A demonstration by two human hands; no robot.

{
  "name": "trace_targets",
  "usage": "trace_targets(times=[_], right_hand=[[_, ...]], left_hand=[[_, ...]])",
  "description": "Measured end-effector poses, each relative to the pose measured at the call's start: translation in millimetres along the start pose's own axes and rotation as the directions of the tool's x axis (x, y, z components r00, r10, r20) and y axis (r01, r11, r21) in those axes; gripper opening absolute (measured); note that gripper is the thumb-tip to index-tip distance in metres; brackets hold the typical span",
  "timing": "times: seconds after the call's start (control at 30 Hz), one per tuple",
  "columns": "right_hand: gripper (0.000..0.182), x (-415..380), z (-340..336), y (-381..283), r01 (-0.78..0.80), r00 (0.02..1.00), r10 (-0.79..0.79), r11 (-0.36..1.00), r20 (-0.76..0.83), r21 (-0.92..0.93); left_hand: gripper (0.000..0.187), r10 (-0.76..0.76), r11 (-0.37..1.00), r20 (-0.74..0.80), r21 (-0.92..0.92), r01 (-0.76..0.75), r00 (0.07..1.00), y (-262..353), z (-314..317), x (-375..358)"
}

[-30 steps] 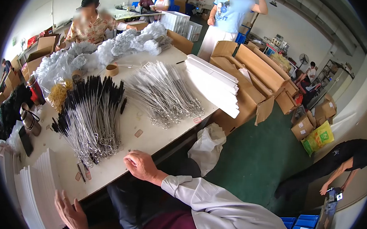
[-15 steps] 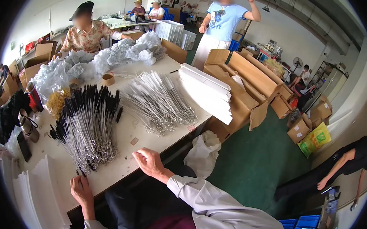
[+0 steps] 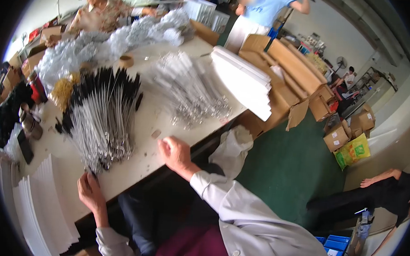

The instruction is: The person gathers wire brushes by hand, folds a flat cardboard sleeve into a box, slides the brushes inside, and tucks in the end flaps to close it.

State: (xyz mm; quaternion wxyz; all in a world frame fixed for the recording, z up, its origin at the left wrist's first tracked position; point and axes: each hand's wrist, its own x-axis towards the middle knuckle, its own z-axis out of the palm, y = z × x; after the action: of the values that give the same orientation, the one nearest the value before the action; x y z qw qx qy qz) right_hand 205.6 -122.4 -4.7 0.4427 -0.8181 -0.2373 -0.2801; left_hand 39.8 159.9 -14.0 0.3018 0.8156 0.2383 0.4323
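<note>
My left hand is at the table's near edge, fingers closed around a small dark thing that I cannot make out. Just beyond it lies a fanned pile of black-bristled wire brushes, with looped metal ends toward me. My right hand is held closed above the table edge, right of that pile; anything in its fingers is hidden. Farther back is a second pile of wire brushes with pale bristles, blurred here. A small pinkish flat piece lies near my right hand.
Stacked white sheets stand at the left, and more white strips lie at the right. Clear plastic bags cover the table's far side, where a person sits. Cardboard boxes stand beside the table.
The view has tilted downward, so the table sits higher in the picture. Both my hands stay closed near the table edge. At the right, a person in black has bent lower.
</note>
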Motion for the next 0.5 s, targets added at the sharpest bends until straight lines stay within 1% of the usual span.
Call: trace_targets(times=[0.03,0.07,0.1,0.13,0.17,0.23,0.27,0.33,0.37,0.43,0.5], right_hand=[[0.020,6.0,-2.1,-2.7,-0.064,0.997,0.063,0.998,0.042,0.006],[0.020,-2.2,-5.4,-8.6,-0.149,0.984,0.147,0.989,0.102,0.008],[0.022,-12.2,-6.2,-11.2,-0.123,0.988,0.123,0.992,0.094,-0.004],[0.023,1.2,-6.4,-7.0,-0.042,0.998,0.043,0.999,0.053,-0.023],[0.023,0.8,-4.1,-3.6,-0.007,1.000,0.007,1.000,0.025,-0.019],[0.022,3.9,-2.5,-1.0,-0.013,1.000,0.013,1.000,0.020,-0.003],[0.021,-0.4,-1.3,0.6,-0.027,0.999,0.027,1.000,0.021,-0.005],[0.021,-0.8,-3.1,-1.1,-0.032,0.999,0.032,0.999,0.026,0.004],[0.021,0.4,-4.1,-1.2,-0.023,0.999,0.023,1.000,0.032,0.010],[0.021,-0.1,-4.5,-0.9,-0.035,0.999,0.034,0.999,0.041,0.017],[0.022,0.2,-4.3,0.1,-0.030,0.999,0.029,0.999,0.044,0.024]], left_hand=[[0.024,-0.022,0.999,0.010,0.033,0.021,1.000,0.8,0.0,0.3],[0.025,-0.024,0.997,0.053,0.080,0.020,0.998,12.3,-8.1,1.1],[0.025,-0.082,0.996,0.080,0.047,0.079,0.993,14.3,-15.8,-4.7],[0.025,-0.118,0.992,0.066,-0.031,0.120,0.991,18.8,-7.8,0.2],[0.025,-0.115,0.992,0.052,-0.043,0.117,0.992,14.3,-2.9,1.5],[0.025,-0.053,0.999,0.015,0.003,0.053,0.998,6.2,-0.1,0.1],[0.025,-0.051,0.999,0.024,0.011,0.051,0.998,1.4,-2.2,-2.4],[0.026,-0.079,0.996,0.039,-0.036,0.080,0.996,14.0,-4.1,-1.1],[0.026,-0.079,0.996,0.045,-0.029,0.081,0.996,15.6,-3.7,-0.1],[0.026,-0.030,1.000,0.014,-0.003,0.030,0.999,17.5,-4.3,-0.1],[0.027,-0.042,0.999,0.020,0.022,0.042,0.999,23.7,-5.2,0.7]])
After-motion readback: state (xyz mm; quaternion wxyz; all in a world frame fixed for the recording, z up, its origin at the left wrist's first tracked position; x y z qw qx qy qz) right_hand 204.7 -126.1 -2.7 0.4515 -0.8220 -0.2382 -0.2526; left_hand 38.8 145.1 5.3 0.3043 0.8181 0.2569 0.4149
